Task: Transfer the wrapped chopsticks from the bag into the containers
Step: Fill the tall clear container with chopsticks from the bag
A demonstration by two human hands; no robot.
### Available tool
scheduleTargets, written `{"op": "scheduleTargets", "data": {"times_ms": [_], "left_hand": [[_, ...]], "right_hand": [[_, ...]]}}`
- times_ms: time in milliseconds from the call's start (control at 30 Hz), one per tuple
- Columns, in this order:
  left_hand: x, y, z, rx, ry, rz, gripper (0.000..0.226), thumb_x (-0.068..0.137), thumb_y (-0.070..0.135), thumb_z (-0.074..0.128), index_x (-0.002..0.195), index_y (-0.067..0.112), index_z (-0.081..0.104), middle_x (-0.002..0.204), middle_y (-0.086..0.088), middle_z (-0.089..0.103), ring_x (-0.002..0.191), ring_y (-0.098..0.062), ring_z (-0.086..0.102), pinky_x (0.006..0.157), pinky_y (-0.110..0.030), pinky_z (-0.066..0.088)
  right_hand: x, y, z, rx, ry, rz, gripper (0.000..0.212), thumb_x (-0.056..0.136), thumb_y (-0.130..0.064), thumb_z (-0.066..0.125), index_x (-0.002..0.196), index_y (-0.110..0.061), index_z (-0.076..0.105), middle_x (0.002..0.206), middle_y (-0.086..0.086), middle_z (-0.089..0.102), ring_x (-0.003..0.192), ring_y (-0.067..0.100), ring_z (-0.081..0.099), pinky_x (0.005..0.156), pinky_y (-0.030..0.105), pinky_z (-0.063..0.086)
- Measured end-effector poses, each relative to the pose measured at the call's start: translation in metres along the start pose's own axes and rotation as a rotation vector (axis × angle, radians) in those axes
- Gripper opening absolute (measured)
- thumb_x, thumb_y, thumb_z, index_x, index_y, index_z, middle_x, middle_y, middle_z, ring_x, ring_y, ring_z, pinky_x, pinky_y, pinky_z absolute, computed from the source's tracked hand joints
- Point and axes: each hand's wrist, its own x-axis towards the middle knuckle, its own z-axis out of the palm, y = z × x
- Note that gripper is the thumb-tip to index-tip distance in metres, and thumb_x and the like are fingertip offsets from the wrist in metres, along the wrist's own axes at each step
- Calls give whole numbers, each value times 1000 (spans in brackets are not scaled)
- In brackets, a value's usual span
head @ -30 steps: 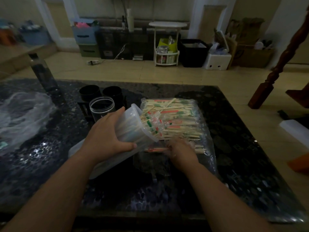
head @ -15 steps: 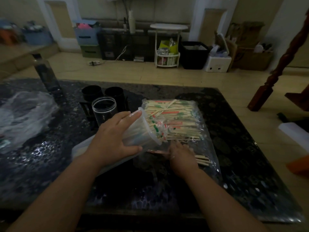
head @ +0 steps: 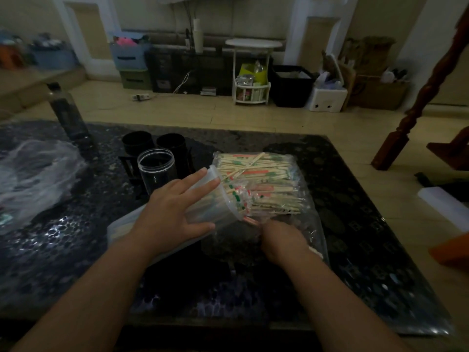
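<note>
While the left hand (head: 172,212) clasps the tilted container (head: 218,208), mouth facing the bag (head: 308,224) on the bench (head: 355,224), the nearer right hand (head: 284,241) reaches inside, fingers hidden so I can't tell their grip, the wrapped chopsticks (head: 264,189) lying crosswise just beyond.

On the surface (head: 355,199), the bag (head: 314,240) lies right of the tilted container (head: 218,201); a jar (head: 157,171) stands behind it, two cups (head: 170,143) behind that, loose plastic (head: 35,174) far left

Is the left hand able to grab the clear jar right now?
Probably not yet: the left hand is holding the tilted plastic container. The clear jar stands just beyond it with nothing between.
</note>
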Motion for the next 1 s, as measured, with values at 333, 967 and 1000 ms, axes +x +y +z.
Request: {"op": "scheduleTargets", "data": {"times_ms": [333,967,1000], "left_hand": [[1,-2,-1,-16,44,1,83,69,70,57,144,59,21,157,16,24,134,-18,41,107,-43,35],[0,0,-2,-13,45,-5,88,68,69,57,145,58,16,155,16,27,130,-17,45,105,-37,35],[1,-1,-2,-15,39,-8,87,68,71,57,144,61,15,155,17,26,131,-16,43,106,-37,35]], "right_hand": [[-33,7,-74,2,-268,-120,35,80,-45,74,97,-15,69,95,6,67,86,22,62,70,26,43],[-33,0,-99,265,961,-211,32,96,-40,39,98,-14,57,91,-2,38,64,15,38,48,21,26],[-31,0,-95,293,945,-212,29,97,-38,43,98,-14,58,93,-1,41,67,14,41,50,21,31]]}}
